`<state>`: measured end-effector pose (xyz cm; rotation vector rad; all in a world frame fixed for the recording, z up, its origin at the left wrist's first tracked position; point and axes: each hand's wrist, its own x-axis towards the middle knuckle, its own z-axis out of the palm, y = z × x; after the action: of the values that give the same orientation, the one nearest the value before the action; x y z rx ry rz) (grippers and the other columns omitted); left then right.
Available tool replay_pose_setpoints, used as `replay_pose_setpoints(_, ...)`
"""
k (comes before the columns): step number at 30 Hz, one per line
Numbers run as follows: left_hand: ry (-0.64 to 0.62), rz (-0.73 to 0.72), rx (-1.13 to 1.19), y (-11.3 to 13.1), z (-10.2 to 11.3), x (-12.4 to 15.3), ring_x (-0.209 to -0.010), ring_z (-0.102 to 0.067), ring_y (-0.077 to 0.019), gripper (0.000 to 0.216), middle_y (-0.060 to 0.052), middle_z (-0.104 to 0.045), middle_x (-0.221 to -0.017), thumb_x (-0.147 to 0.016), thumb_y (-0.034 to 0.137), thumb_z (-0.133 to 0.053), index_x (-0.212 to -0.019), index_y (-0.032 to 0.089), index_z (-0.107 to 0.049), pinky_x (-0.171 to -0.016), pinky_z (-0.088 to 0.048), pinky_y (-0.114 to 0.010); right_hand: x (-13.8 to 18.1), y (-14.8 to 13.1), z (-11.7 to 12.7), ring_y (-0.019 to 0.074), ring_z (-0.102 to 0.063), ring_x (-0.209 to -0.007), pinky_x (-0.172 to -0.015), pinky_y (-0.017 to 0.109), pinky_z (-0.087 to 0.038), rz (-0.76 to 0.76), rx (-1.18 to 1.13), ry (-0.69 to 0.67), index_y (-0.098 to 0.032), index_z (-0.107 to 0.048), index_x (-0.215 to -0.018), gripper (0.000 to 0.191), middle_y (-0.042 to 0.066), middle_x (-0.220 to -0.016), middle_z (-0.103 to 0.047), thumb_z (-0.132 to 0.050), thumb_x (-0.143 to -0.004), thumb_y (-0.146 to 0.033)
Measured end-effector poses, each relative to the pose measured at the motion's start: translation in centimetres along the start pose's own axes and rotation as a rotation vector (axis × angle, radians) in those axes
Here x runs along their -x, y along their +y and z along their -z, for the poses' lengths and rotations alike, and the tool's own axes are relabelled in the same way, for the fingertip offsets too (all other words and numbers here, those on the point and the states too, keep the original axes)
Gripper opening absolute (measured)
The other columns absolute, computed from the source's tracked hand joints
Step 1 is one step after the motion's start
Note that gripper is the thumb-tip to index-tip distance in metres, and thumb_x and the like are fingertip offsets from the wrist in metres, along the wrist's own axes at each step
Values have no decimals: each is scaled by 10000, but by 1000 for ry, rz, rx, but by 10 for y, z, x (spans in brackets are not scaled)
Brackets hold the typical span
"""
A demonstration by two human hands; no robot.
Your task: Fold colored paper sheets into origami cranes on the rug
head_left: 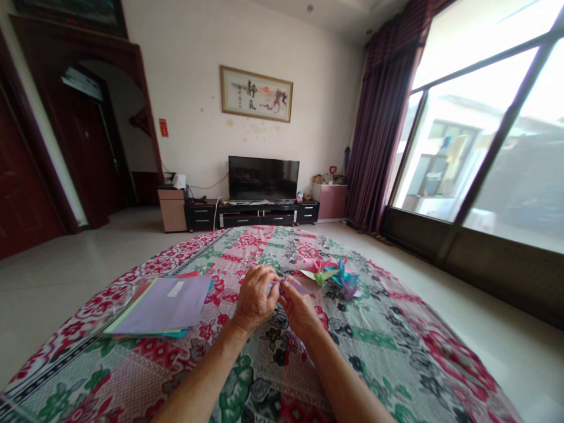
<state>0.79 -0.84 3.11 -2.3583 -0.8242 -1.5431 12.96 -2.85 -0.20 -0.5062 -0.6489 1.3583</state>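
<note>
Between my two hands is a small folded piece of purple paper (300, 286), held just above the patterned cloth. My left hand (256, 296) is closed, its thumb and fingers pinching the left end of the paper. From the other side, my right hand (299, 308) pinches the same piece, thumb tip close to the left thumb. Fingers cover most of the paper, so its full folded shape is hidden. Just right of my hands stand several folded paper cranes: a green crane (319, 275), a blue crane (342, 272), a purple crane (350, 289) and pink ones behind.
A stack of coloured paper sheets (165, 305), purple on top, lies left of my hands, partly on a clear plastic wrapper. The round table wears a floral tablecloth (374, 364). Beyond it stand a television (264, 178) and a low black cabinet (202, 217); a large window is at right.
</note>
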Motion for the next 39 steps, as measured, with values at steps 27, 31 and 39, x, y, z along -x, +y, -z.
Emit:
replay_pose_setpoints(27, -56, 681, 380, 3, -18, 18, -808, -618, -170, 270, -72, -668, -875, -815, 336, -485, -938, 153, -641, -730, -487, -271, -3, -1, 1, 143, -618, -802, -710, 245, -516, 10, 64, 86, -208, -621, -883, 320, 10, -870, -659, -764, -610, -298)
replay_pose_setpoints(31, -79, 709, 367, 4, -23, 21, -776, -624, -166, 240, -63, -677, -818, -805, 325, -494, -837, 157, -663, -728, -471, -260, -3, 3, 3, 139, -614, -815, -733, 251, -505, 2, 103, 58, -201, -626, -910, 327, 13, -881, -665, -750, -631, -322)
replay_pose_setpoints(39, -90, 844, 291, -1, -27, 21, -651, -620, -180, 352, -72, -667, -641, -827, 380, -422, -666, 164, -648, -635, -443, -253, 1, 1, 1, 151, -595, -760, -631, 249, -483, 126, 534, 185, -211, -658, -956, 384, 13, -851, -669, -693, -643, -429)
